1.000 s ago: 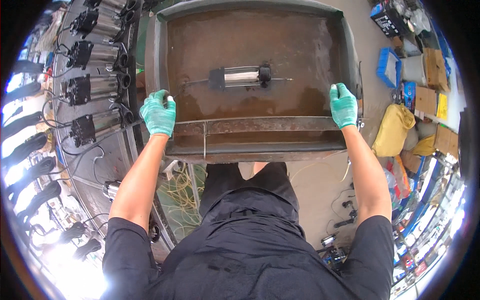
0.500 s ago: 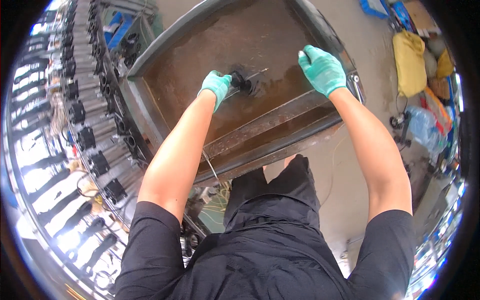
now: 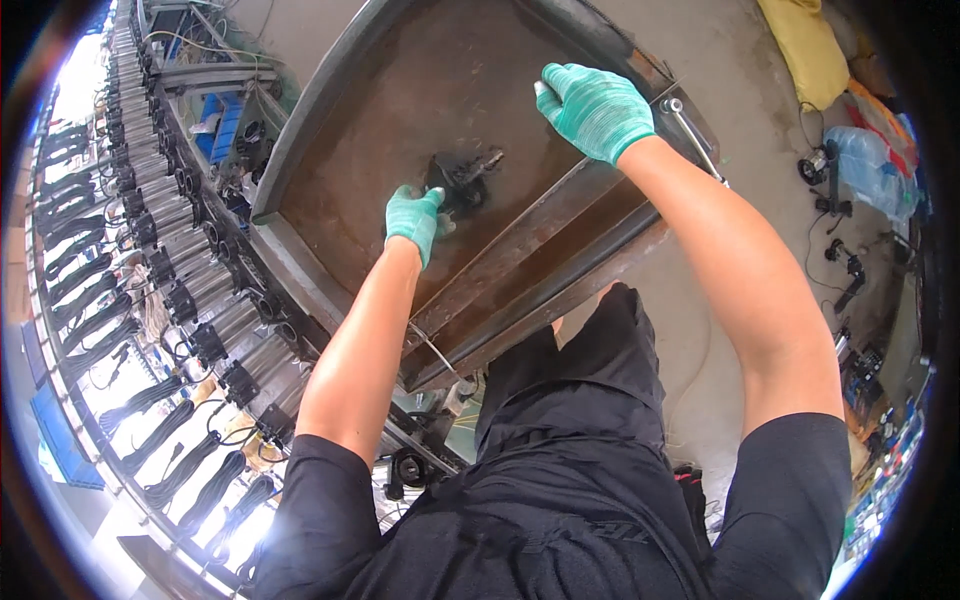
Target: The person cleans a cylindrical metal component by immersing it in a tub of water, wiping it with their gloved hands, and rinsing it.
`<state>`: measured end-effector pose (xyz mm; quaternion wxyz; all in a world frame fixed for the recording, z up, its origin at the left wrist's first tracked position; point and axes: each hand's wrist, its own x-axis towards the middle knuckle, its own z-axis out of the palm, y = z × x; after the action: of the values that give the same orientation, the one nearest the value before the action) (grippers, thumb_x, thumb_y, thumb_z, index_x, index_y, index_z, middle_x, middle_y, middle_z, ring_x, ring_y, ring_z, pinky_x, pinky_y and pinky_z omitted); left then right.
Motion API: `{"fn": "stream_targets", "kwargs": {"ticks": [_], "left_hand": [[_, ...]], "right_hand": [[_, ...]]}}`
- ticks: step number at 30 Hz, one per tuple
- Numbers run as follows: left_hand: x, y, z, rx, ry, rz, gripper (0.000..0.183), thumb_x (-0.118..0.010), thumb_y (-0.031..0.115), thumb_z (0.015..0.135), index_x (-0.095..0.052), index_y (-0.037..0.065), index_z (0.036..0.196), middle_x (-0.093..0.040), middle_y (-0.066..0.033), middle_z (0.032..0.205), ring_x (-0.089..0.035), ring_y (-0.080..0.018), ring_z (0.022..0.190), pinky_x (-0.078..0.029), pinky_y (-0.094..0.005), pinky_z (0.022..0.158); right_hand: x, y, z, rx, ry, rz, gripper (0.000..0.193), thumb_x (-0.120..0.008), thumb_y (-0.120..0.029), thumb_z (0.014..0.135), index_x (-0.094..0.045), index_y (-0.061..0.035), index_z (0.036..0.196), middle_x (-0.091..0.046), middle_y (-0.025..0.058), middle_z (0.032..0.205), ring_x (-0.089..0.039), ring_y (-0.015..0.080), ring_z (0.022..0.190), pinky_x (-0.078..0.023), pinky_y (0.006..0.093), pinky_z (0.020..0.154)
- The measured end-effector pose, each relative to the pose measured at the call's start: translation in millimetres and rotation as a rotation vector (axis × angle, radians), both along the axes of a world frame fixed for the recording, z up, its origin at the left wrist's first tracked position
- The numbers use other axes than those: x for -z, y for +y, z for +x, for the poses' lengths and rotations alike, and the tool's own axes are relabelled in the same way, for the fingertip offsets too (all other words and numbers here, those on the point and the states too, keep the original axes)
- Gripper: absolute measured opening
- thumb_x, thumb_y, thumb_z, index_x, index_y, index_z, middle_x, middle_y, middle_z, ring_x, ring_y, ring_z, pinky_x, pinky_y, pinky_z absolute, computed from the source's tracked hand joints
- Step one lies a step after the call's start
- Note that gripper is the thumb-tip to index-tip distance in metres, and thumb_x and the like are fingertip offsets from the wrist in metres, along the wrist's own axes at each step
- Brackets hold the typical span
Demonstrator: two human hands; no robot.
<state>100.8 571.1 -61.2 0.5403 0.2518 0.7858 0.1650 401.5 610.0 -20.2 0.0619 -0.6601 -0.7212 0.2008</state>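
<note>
My left hand (image 3: pixel 411 222), in a green knit glove, is closed at the near side of a dark part with a stubby projecting end (image 3: pixel 462 180). The part lies partly under brownish liquid in a large metal tank (image 3: pixel 290 262), and ripples and dark murk blur its outline. My left fingertips are partly hidden in the liquid. Above the right side of the tank is my right hand (image 3: pixel 598 112), also gloved in green, with its fingers curled in. Whatever that hand may hold is hidden by its back.
A shiny metal rod fitting (image 3: pixel 693 140) sits on the tank's right rim. To the left, a long rack (image 3: pixel 215 300) carries several metal cylinders with black cables. Right, on the floor, are a yellow sack (image 3: pixel 805 55), a clear plastic bag (image 3: pixel 868 170) and black parts (image 3: pixel 848 275).
The whole view has turned and shifted. My right hand appears farther left and larger, still curled. My left hand stays at the dark part, which now shows its stubby end at another angle.
</note>
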Motion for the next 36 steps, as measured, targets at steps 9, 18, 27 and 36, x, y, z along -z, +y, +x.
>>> {"fn": "stream_targets", "kwargs": {"ticks": [9,18,27,36], "left_hand": [[-6,-32,-15,0.067,0.017,0.105,0.028,-0.067,0.006,0.095,-0.040,0.011,0.088,-0.052,-0.0046,0.075,-0.055,-0.0162,0.046,-0.058,-0.0348,0.046],[-4,-50,-27,0.094,0.020,0.154,0.030,-0.068,0.007,0.095,-0.040,0.011,0.086,-0.051,-0.0029,0.074,-0.056,-0.0157,0.046,-0.055,-0.0321,0.044],[-8,-54,-22,0.059,0.011,0.147,0.029,-0.067,0.006,0.095,-0.040,0.011,0.086,-0.049,-0.0026,0.074,-0.056,-0.0154,0.046,-0.054,-0.0308,0.045],[-6,-56,-22,0.031,0.003,0.173,0.028,-0.068,0.008,0.096,-0.041,0.011,0.086,-0.049,-0.0020,0.073,-0.056,-0.0154,0.047,-0.049,-0.0298,0.043]], "right_hand": [[12,0,-1,0.008,0.046,0.120,0.028,-0.051,-0.032,0.101,-0.064,-0.0079,0.096,-0.069,0.0144,0.088,-0.068,0.0364,0.082,-0.056,0.0479,0.076],[-1,4,-3,-0.027,0.012,-0.026,0.035,-0.046,-0.036,0.104,-0.065,-0.0071,0.105,-0.071,0.0143,0.099,-0.070,0.0341,0.092,-0.056,0.0463,0.083],[9,2,-1,0.000,0.022,0.091,0.029,-0.051,-0.033,0.102,-0.064,-0.0078,0.095,-0.070,0.0158,0.089,-0.068,0.0375,0.083,-0.056,0.0487,0.077],[2,3,-2,-0.014,-0.012,0.016,0.034,-0.047,-0.036,0.104,-0.065,-0.0077,0.102,-0.072,0.0148,0.097,-0.071,0.0340,0.090,-0.056,0.0460,0.082]]}}
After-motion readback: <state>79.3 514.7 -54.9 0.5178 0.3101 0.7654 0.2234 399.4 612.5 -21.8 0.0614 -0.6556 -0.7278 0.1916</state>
